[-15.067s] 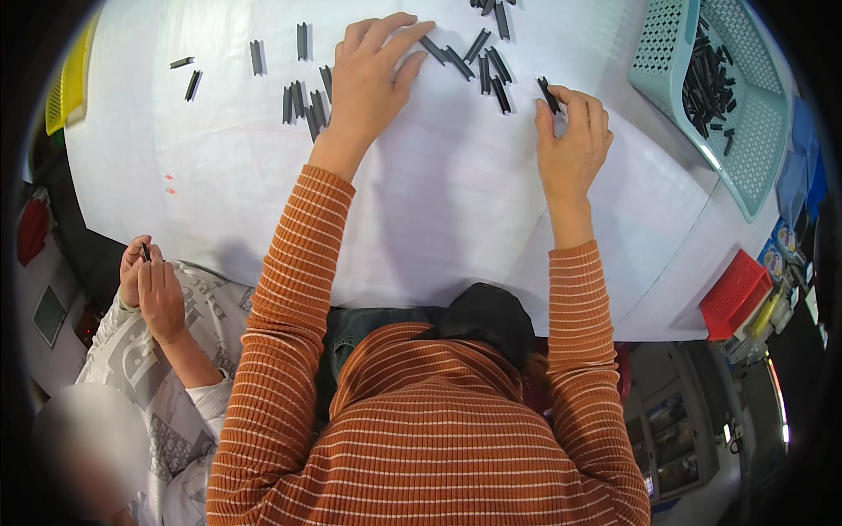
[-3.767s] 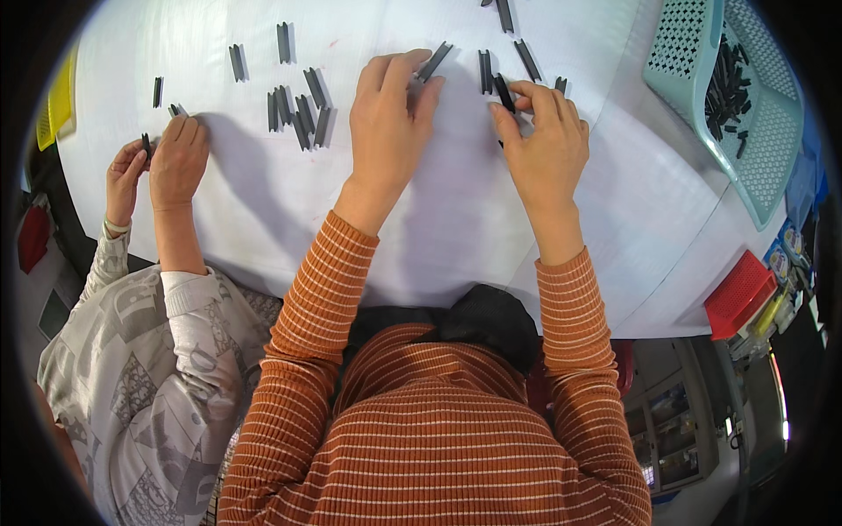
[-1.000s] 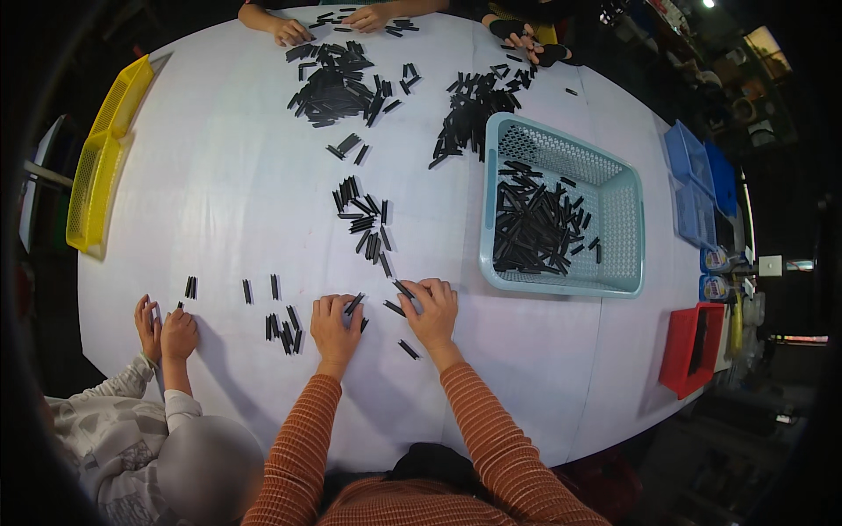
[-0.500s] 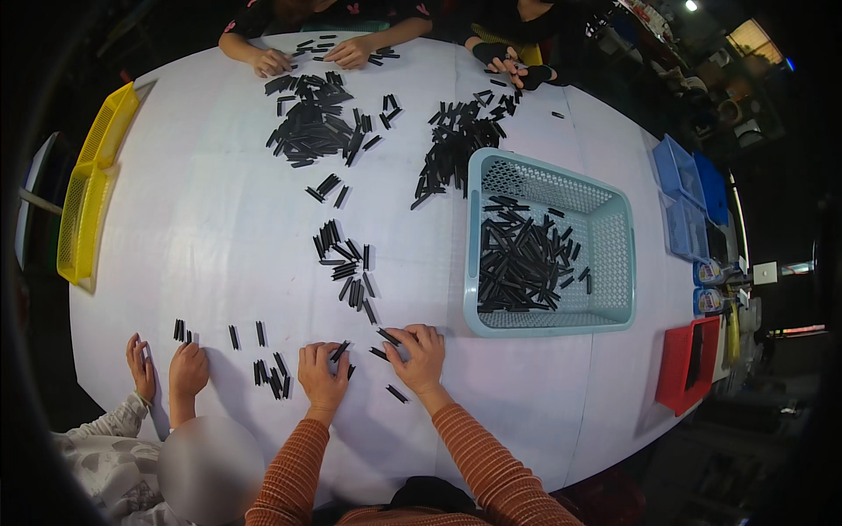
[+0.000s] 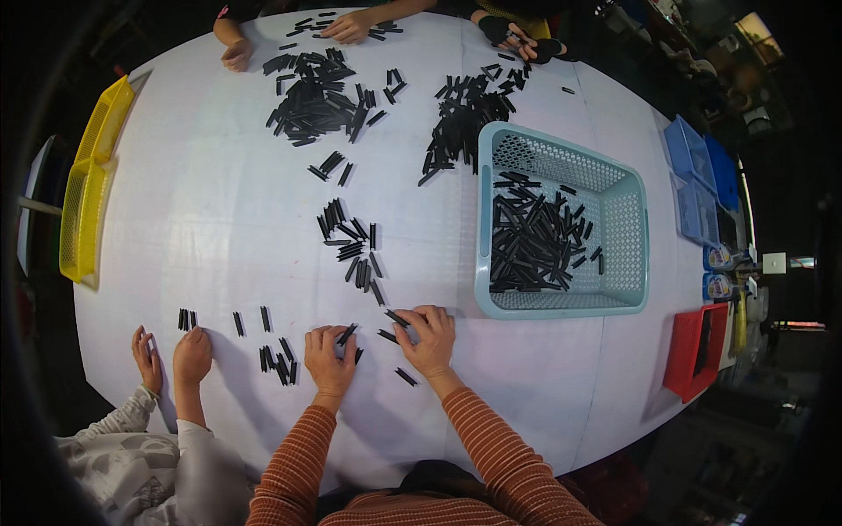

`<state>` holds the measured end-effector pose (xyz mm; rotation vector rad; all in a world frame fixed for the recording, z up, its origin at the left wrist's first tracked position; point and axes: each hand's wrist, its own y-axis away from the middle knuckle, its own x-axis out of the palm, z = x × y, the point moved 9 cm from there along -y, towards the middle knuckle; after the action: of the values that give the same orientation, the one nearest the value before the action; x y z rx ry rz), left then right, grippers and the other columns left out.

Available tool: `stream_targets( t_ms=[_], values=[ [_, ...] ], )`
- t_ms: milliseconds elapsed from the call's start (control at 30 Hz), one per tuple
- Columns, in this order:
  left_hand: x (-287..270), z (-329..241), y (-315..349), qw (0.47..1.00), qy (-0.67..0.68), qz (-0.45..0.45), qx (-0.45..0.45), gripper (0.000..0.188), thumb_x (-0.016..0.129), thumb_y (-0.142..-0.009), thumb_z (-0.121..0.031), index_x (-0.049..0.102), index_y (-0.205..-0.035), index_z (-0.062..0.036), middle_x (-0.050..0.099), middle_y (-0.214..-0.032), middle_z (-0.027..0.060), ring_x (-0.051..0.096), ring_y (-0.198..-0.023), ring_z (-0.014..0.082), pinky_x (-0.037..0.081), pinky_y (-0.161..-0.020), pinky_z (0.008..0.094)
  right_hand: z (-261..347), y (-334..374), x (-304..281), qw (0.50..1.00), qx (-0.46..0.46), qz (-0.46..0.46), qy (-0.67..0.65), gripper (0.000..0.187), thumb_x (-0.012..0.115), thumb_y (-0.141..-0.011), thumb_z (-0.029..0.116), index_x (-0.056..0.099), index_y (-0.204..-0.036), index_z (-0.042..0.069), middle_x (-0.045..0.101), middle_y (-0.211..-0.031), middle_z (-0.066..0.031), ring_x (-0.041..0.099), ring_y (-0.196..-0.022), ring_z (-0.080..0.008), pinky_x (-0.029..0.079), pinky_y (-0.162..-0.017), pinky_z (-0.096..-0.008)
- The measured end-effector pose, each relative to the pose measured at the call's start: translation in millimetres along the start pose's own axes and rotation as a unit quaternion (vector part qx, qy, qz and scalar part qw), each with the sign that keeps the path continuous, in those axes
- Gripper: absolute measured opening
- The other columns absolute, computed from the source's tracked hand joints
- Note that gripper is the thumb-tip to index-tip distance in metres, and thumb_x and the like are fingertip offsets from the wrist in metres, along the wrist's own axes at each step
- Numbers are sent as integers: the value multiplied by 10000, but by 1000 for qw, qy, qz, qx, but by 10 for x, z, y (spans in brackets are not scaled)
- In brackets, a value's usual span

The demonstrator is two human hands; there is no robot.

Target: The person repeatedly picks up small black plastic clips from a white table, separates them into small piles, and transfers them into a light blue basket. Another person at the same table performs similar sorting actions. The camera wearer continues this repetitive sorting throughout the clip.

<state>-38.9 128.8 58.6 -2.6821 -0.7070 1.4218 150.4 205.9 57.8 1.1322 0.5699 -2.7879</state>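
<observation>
My left hand has its thumb and fingertips closed on a short black grooved strip. A second strip shows beside that thumb, partly hidden. Close by, my right hand pinches another black strip at its far end. One more strip lies near the right thumb, and a loose strip rests on the table just below that hand. Beyond my hands, a scattered line of black strips stretches up the table.
A light blue perforated basket with many black strips stands to the right. Heaps of strips lie farther off. Co-workers' hands are at my left and along the far edge. Yellow baskets and a red tray sit at the sides.
The whole view has shifted slightly, so the table appears higher and a little to the right. A co-worker's hand at the far edge has drawn back from the strips. My hands keep nearly the same pose.
</observation>
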Motion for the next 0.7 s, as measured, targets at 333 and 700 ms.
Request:
stream_targets(
  t_ms=[333, 700],
  values=[
    [5, 10, 3, 1000, -9, 1, 5, 215, 746, -761, -107, 633, -942, -85, 594, -915, 84, 559, -864, 288, 464, -724, 400, 18, -6, -14, 1000, -4, -9, 8, 198, 771, -714, 173, 727, -908, 178, 554, -825, 27, 528, -778, -195, 375, -692, -347],
    [-2, -8, -3, 1000, -6, 5, 6, 214, 747, -764, -105, 629, -939, -73, 592, -918, 90, 558, -867, 290, 463, -728, 399, 22, -13, -4, 1000, -1, -5, 11, 184, 765, -723, 177, 728, -903, 176, 560, -828, 19, 526, -775, -204, 376, -690, -352]
  ],
)
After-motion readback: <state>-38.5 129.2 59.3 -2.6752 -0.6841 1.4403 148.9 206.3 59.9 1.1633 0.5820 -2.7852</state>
